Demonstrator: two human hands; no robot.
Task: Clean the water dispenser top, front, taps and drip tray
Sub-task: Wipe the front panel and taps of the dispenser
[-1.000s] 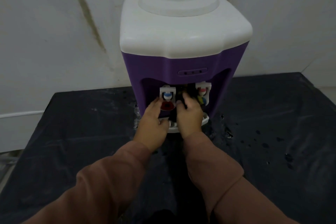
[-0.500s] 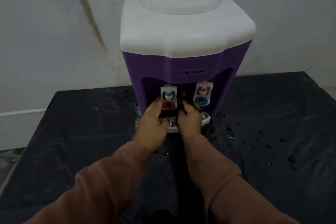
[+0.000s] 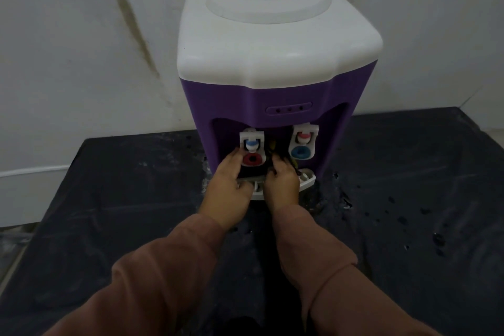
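Since 1 s ago the R hand (image 3: 282, 185) has slid down and off the R tap (image 3: 302, 143), which now shows in full. The L hand (image 3: 227, 188) has barely shifted. R fingers (image 3: 278, 168) are curled round a dark cloth (image 3: 274, 151) w/ yellow bits. It bunches just beyond the fingertips, in the recess btwn the two taps, and a yellow scrap pokes out on the thumbless side. The R tap sits up and to the right of those fingers, apart from them. L fingers (image 3: 231, 158) lie fairly straight, tips touching the left side of the L tap (image 3: 252, 148) by its red cup. They grip nothing I can see. The L thumb is down by the tray's front rim, but contact is hard to tell. The tray (image 3: 308, 180) lies under both hands, mostly hidden, w/ its white right end showing just right of the R knuckles. The dispenser (image 3: 245, 106) stands straight ahead of the fingers, purple front above them and white top (image 3: 272, 43) well above. It stands on a dark table (image 3: 409, 161) against a stained wall (image 3: 81, 63), w/ water drops (image 3: 392, 199) on the table to the right of the R hand. Both wrists wear brown sleeves (image 3: 177, 267).
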